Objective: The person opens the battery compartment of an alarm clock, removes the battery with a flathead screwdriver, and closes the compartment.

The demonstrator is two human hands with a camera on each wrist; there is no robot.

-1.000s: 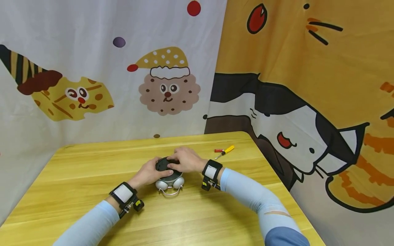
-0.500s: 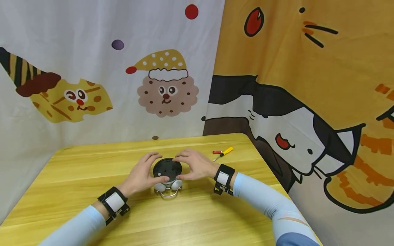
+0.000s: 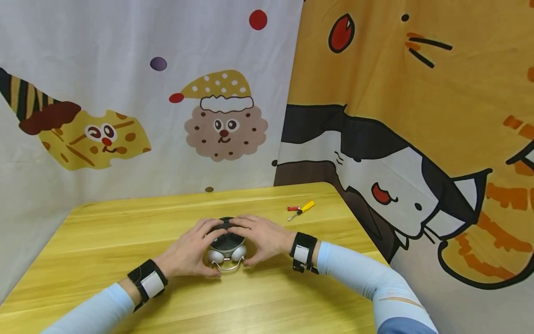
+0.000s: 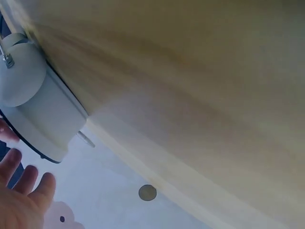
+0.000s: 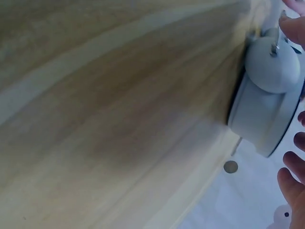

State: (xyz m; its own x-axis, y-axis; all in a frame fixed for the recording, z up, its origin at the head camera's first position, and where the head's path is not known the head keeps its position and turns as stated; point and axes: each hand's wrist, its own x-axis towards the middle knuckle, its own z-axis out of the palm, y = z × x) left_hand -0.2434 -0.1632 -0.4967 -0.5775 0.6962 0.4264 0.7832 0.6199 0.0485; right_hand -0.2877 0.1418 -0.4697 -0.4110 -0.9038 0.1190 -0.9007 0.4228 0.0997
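A twin-bell alarm clock (image 3: 228, 243) lies on its face on the table, its black back upward and its white bells and wire handle toward me. My left hand (image 3: 189, 250) arches around its left side, thumb near the left bell. From the right, my right hand (image 3: 267, 239) curves over the clock likewise, thumb beside the right bell. The fingers of both hands spread loosely above the black back and partly hide it. The left wrist view has the pale clock casing (image 4: 43, 114) with fingertips just off its edge. Fingers also stand apart from the casing (image 5: 257, 109) in the right wrist view.
A yellow-handled screwdriver (image 3: 308, 206) lies farther back on the right of the wooden table (image 3: 125, 232). Beside it is a small red cylinder (image 3: 293, 208). A printed curtain (image 3: 137, 93) hangs behind the table's back edge.
Both hands first touched the clock's back, then lifted off and drew apart. Now they arch over the clock from both sides, thumbs lowered beside the bells. The clock stays on the table.
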